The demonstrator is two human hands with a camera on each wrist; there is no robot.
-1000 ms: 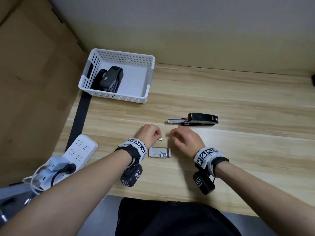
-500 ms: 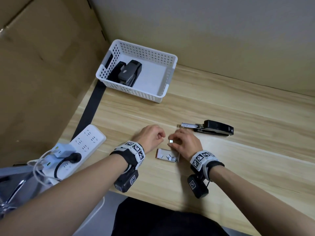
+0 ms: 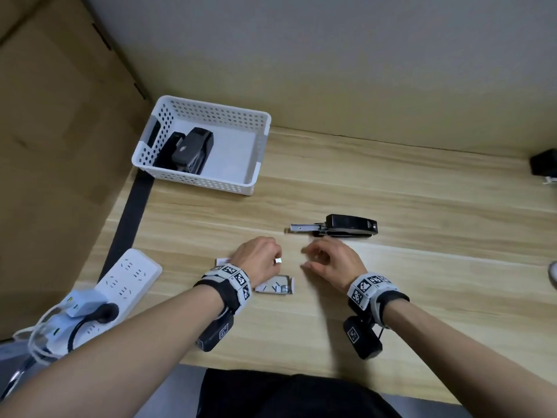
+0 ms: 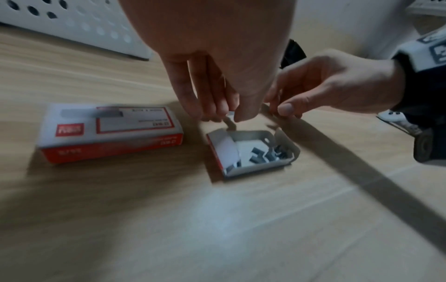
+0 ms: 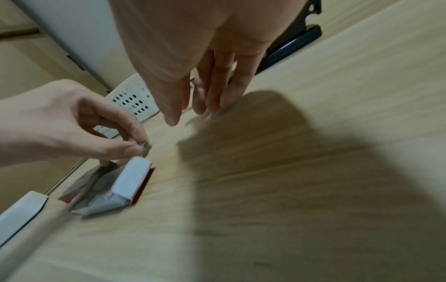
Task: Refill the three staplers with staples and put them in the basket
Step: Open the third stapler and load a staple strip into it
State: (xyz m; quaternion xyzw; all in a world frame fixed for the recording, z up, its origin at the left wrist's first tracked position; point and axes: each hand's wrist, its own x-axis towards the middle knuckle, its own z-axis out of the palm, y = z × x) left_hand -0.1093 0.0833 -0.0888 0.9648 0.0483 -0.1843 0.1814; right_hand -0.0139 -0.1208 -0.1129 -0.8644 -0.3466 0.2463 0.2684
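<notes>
While the left hand [image 3: 259, 260] pinches a short strip of staples [image 3: 278, 260] between thumb and fingertips, the right hand [image 3: 333, 263] hangs loosely open, holding nothing. Open staple tray [image 3: 275, 285]: at 6 o'clock of the hands. Black stapler [image 3: 346, 229], magazine apparently slid out: 1 o'clock. White basket [image 3: 256, 164] with two staplers [image 3: 193, 152]: 11 o'clock
</notes>
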